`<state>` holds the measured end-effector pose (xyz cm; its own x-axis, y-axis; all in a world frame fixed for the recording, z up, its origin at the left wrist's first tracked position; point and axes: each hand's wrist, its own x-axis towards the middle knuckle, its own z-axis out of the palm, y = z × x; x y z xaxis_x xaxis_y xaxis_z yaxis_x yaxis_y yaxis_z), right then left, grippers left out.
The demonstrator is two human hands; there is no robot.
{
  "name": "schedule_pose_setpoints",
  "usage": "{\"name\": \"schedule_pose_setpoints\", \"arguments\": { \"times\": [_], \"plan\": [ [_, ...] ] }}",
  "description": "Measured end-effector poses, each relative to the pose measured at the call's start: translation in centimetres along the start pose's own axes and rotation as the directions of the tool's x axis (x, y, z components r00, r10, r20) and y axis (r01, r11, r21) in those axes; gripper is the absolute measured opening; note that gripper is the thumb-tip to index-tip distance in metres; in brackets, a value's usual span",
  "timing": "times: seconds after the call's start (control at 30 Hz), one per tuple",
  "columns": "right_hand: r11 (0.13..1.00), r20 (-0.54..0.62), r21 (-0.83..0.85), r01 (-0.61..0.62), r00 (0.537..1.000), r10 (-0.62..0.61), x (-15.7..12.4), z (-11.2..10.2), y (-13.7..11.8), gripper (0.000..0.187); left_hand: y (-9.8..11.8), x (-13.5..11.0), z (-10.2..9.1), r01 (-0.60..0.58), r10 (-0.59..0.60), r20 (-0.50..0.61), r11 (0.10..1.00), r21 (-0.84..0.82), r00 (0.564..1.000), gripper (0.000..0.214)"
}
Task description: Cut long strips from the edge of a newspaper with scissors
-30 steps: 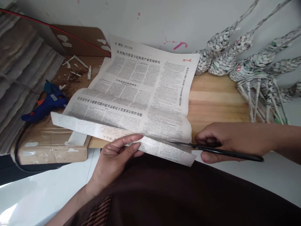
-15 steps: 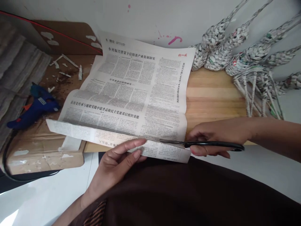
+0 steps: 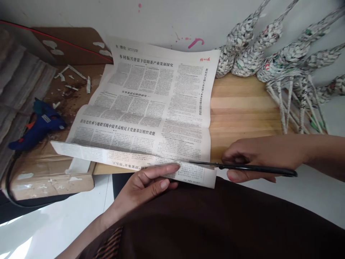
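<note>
Newspaper (image 3: pixel 140 108) overhangs the front edge of the desk (image 3: pixel 239 108), near strip (image 3: pixel 129 162) folded over; left hand (image 3: pixel 147 187) pinches that strip; right hand (image 3: pixel 261 153) grips scissors (image 3: pixel 253 168).

On my left I note a blue glue gun (image 3: pixel 40 129) lying on its side on brown cardboard (image 3: pixel 51 185); its orange trigger shows, and a black cord (image 3: pixel 9 180) loops from the handle past the cardboard's near edge. White paper scraps (image 3: pixel 88 85) lie beyond the gun. At my far left: a stack of grey sheets (image 3: pixel 20 86). An upright cardboard piece (image 3: pixel 74 46) stands near the white wall (image 3: pixel 151 21), crossed by a red cable (image 3: pixel 55 33). Wall bears pink marks (image 3: pixel 196 43). To my right, on the wooden tabletop (image 3: pixel 239 108): bulbous braided paper pieces (image 3: pixel 248 63), ends tapering, with thin paper rods (image 3: pixel 289 100) beside them.
</note>
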<state>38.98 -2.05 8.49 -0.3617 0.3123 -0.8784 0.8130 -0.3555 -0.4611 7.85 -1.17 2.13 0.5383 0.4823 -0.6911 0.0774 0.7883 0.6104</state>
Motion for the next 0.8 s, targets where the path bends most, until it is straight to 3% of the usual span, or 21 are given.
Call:
{"name": "schedule_pose_setpoints", "arguments": {
  "times": [0.2,0.43,0.6,0.8],
  "plan": [
    [1.000,0.058,0.018,0.018,0.998,-0.019,0.4,0.0,-0.4,0.051,-0.2,0.0,0.3,-0.039,0.039,-0.004,0.999,0.020,0.999,0.028],
    [0.987,0.104,0.053,0.150,0.982,-0.155,2.0,-0.1,-1.2,0.055,-0.4,0.2,0.0,-0.083,0.082,0.030,0.996,0.035,0.996,0.028],
    [0.984,0.124,0.129,0.119,0.983,-0.135,2.1,0.0,-1.8,0.058,-0.1,0.1,0.0,-0.062,0.061,0.032,0.997,0.035,0.998,0.028],
    [0.994,0.111,0.077,0.077,0.990,-0.086,0.8,0.0,-2.0,0.053,0.2,0.1,0.1,-0.080,0.078,0.035,0.996,0.050,0.996,0.026]
  ]
}}
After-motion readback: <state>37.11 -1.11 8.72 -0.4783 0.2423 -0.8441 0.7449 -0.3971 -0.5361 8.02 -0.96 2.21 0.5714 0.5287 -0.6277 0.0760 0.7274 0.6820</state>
